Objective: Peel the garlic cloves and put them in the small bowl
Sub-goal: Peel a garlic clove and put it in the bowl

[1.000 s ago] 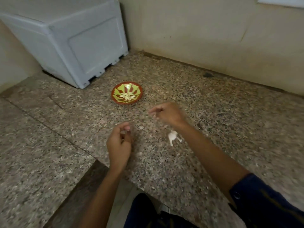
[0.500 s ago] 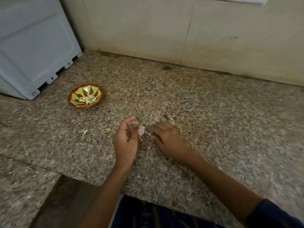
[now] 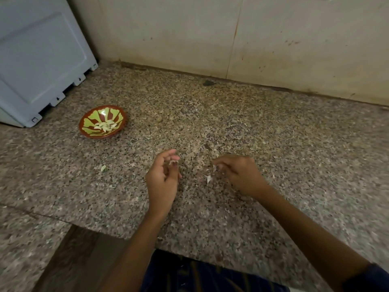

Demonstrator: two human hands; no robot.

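Observation:
A small red bowl (image 3: 85, 125) with a yellow-green pattern sits on the granite counter (image 3: 252, 127) at the left, holding several peeled garlic cloves (image 3: 106, 125). My left hand (image 3: 163, 180) hovers over the counter's middle and pinches a garlic clove (image 3: 173, 162) between thumb and fingers. To its right, my right hand (image 3: 237, 172) pinches a thin strip of garlic skin (image 3: 214, 167). A white scrap of skin (image 3: 208, 178) is in the air or on the counter just below it. One loose pale piece (image 3: 103, 167) lies left of my left hand.
A grey-blue plastic box (image 3: 40, 60) stands at the back left, close behind the bowl. A tiled wall (image 3: 210, 32) runs along the counter's far edge. The counter's front edge drops to a lower ledge (image 3: 25, 249) at the bottom left.
My hands were together on the clove half a second ago; now they have pulled apart, the right hand carrying a strip of skin away. The view has also shifted.

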